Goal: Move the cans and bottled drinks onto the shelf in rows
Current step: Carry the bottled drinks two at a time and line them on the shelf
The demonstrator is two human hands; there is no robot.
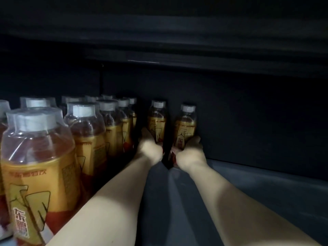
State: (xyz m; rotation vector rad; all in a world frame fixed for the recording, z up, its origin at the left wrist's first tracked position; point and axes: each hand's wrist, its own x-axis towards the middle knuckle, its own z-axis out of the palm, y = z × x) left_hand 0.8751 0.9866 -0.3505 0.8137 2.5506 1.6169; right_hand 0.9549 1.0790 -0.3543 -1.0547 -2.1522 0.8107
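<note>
Head view, looking into a dimly lit shelf (248, 192) bay. All positions are referred to the dark back wall (257, 121) of the bay.

Item 1. Left bottle (157, 119): amber drink, gold label, pale cap under clear shrink wrap. It stands upright, close against the back wall. The left hand (150, 148) grips it low down, with the thumb raised along its side and the fingers curled round the lower body. The hand covers part of the label.

Item 2. Right bottle (186, 125): same product, upright, also close against the back wall. It stands just beside the left bottle, with a narrow dark gap between them. The right hand (190, 155) grips its lower part, fingers wrapped round the far side. The hands hide both bases, so it cannot be told whether either bottle rests on the shelf floor.

Item 3. Stocked bottles (83, 132): same product, upright, in rows running from the back wall out toward the camera. The rearmost stand at the back wall, near the left bottle. The nearest bottle (35, 157), farthest from the back wall, fills the lower left and is blurred.

Item 4. Both forearms reach toward the back wall, roughly parallel. The left forearm runs alongside the stocked bottles; contact cannot be confirmed.

Item 5. Upper shelf underside (177, 41): dark, and meets the back wall overhead. Lighting is poor and the label text is not legible.
</note>
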